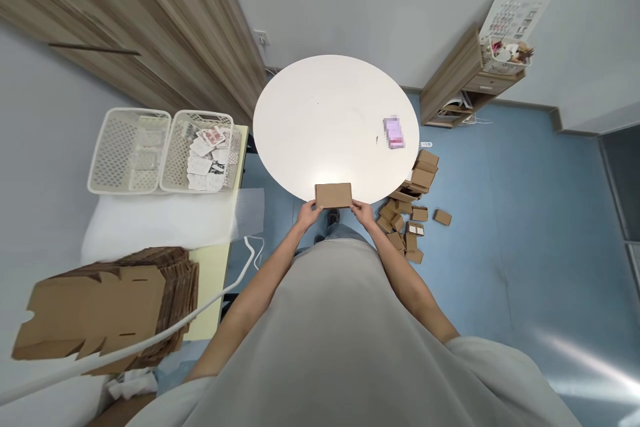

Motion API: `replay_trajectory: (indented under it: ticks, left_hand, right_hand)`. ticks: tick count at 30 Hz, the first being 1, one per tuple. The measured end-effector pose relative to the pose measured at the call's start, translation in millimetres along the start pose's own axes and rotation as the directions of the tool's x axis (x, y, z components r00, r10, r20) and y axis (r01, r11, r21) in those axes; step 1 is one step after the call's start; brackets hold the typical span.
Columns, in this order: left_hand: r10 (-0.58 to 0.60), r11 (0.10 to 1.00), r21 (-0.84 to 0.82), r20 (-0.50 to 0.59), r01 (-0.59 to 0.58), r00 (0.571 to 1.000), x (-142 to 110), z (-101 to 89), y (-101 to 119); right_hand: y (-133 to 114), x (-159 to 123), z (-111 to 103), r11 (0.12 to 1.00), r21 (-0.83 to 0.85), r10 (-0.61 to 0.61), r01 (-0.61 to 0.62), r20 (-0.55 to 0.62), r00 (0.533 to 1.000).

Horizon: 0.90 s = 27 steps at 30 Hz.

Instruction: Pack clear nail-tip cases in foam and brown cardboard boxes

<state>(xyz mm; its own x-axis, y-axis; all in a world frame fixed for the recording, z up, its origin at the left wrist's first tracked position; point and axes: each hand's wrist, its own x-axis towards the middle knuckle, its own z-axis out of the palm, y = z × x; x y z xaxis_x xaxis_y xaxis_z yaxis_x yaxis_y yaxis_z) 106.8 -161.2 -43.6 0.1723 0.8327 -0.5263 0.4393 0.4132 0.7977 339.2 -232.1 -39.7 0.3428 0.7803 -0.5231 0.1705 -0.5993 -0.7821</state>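
Got a small flat cardboard box [333, 195] right at the near edge of the white oval table [330, 120], held with the left hand [309, 215] at one near corner and the right hand [363, 213] at the other, both clamped on the cardboard; looks closed from up here, can't tell about any contents. Probably pretty light and fairly stiff, with decent dry grip rather than anything slippery; might dent or bow if squeezed hard in the middle of the top, so would go for the short ends, low on the side walls, pinching gently and evenly.
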Motion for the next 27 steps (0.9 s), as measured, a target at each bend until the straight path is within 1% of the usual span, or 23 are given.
replay_trajectory:
  ticks: [4,7,10,13,15,18,20,23,25,27]
  left_hand:
    - [0.035,0.997,-0.061,-0.014,-0.035,0.999,-18,11.9,-10]
    - [0.057,0.992,-0.116,0.008,-0.055,0.998,-29,21.4,-9]
    - [0.054,0.982,-0.182,0.035,-0.047,0.998,-36,30.6,0]
    - [0.047,0.965,-0.26,0.089,-0.022,0.995,-39,39.5,13]
    - [0.047,0.957,-0.289,0.128,-0.008,0.991,-39,46.4,21]
    - [0.037,0.953,-0.302,0.158,0.012,0.987,-32,60.3,34]
    - [0.028,0.952,-0.305,0.173,0.027,0.985,-23,72.9,44]
    - [0.025,0.955,-0.295,0.217,0.041,0.976,-8,98.7,62]
    - [0.02,0.96,-0.276,0.245,0.05,0.969,3,121.8,76]
    - [0.02,0.967,-0.25,0.267,0.049,0.963,14,150.0,90]
  right_hand:
    - [16,-29,-8,0.976,0.2,0.083,-0.082,0.001,0.997]
    - [24,-49,-21,0.951,0.295,0.108,-0.097,-0.024,0.994]
    - [26,-63,-37,0.935,0.34,0.123,-0.097,-0.056,0.991]
    - [26,-70,-53,0.919,0.377,0.163,-0.116,-0.097,0.982]
    - [27,-72,-64,0.909,0.396,0.185,-0.126,-0.113,0.976]
    - [32,-71,-83,0.894,0.434,0.166,-0.107,-0.101,0.981]
    - [38,-65,-97,0.869,0.486,0.156,-0.093,-0.091,0.983]
    - [50,-51,-120,0.8,0.59,0.206,-0.107,-0.103,0.973]
    - [59,-39,-138,0.757,0.642,0.255,-0.121,-0.12,0.959]
    - [69,-28,-160,0.73,0.673,0.291,-0.121,-0.146,0.946]
